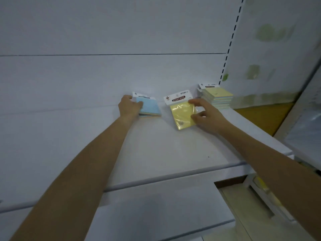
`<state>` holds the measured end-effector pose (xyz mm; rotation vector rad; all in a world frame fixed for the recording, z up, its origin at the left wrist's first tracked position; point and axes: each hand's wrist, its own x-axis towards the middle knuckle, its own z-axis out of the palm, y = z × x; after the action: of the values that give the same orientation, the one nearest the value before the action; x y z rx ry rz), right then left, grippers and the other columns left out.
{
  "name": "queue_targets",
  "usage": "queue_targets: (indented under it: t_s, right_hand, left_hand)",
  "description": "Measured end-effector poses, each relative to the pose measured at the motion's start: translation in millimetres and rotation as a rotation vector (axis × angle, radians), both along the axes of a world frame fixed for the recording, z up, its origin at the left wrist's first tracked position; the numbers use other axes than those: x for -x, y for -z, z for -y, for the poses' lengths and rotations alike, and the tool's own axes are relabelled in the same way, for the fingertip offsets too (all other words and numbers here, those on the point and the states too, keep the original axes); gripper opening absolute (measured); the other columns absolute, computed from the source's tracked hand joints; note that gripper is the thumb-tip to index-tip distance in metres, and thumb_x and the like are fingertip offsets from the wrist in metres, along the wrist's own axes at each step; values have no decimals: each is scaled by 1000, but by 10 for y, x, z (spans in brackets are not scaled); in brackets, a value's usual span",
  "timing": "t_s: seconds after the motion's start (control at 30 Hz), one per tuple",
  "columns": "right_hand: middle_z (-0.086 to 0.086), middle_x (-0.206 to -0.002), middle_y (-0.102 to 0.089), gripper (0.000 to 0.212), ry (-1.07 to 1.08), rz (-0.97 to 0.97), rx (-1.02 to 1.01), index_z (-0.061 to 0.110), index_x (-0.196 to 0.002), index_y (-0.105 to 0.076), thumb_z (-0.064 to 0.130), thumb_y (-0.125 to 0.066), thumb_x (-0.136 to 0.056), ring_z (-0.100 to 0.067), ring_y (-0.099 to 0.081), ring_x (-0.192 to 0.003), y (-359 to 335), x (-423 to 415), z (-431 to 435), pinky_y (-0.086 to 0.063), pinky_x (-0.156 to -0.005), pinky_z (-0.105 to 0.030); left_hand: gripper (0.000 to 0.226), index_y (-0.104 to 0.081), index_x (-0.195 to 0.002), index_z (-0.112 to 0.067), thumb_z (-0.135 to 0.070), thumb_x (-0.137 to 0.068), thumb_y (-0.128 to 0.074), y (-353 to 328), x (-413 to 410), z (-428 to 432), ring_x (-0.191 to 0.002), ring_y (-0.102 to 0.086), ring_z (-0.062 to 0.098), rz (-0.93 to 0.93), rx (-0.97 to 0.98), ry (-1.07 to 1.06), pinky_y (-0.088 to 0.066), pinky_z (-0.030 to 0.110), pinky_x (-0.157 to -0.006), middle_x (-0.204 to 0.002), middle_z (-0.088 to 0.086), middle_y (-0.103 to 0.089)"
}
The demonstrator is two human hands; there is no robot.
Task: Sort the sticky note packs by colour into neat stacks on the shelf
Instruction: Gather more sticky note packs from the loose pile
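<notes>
On the white shelf (156, 150) lies a blue-topped sticky note pack (151, 106) with paler layers under it, near the back wall. My left hand (129, 107) grips its left edge, thumb on top. To its right lies a yellow pack (181, 115) with a white "STICKY NOTE" header, in shiny wrap. My right hand (205, 117) holds that pack at its right edge, fingers on top and thumb at the side. Further right, against the back corner, stands a stack of several pale yellow-topped packs (217, 98).
A white back wall rises behind the packs. A slotted upright (229, 47) marks the shelf's right end, with a translucent sheet (271, 54) beyond it. A lower white shelf (156, 211) lies below the front edge, and a brown floor patch (260, 115) shows at right.
</notes>
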<state>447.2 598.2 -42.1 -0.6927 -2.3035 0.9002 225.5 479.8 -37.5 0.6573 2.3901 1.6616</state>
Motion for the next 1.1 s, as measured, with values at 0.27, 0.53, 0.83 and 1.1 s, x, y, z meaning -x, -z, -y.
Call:
queue_targets:
  t_s: [0.27,0.53,0.83,1.1]
  right_hand:
    - [6,-113,-46,46,-144,-5,-3,16,-126,-47,2,-57,-84,-22,-59,-80,20,121,-239,-46,-81,-29]
    - [4,-114,-48,47,-185,-113,126,16,-128,-45,1,-56,-85,-16,-60,-80,-29,127,-425,-48,-68,-18]
    - [0,-116,-51,46,41,-314,157,15,-130,-46,2,-53,-87,-15,-52,-96,-414,-103,-1158,-51,-66,-15]
    - [-12,-135,-51,42,188,-185,309,8,-130,-48,0,-50,-88,-22,-52,-113,-496,-186,-1594,-43,-103,-33]
  left_hand:
    - [42,-55,-118,0,-22,-82,-62,106,-61,-72,-120,-52,28,-96,149,-80,-40,29,-98,-126,17,-58]
    - [40,-55,-118,-9,-36,-89,-53,137,-255,-78,-121,-40,32,-510,272,-42,-36,35,-97,-126,14,-51]
    - [41,-56,-124,-20,-42,-89,-50,182,-858,-135,-121,-46,22,-695,485,546,-34,32,-106,-129,2,-56]
    - [64,-57,-124,-22,-58,-75,-40,273,-904,-119,-123,-46,19,-683,519,549,-31,27,-106,-133,-3,-56]
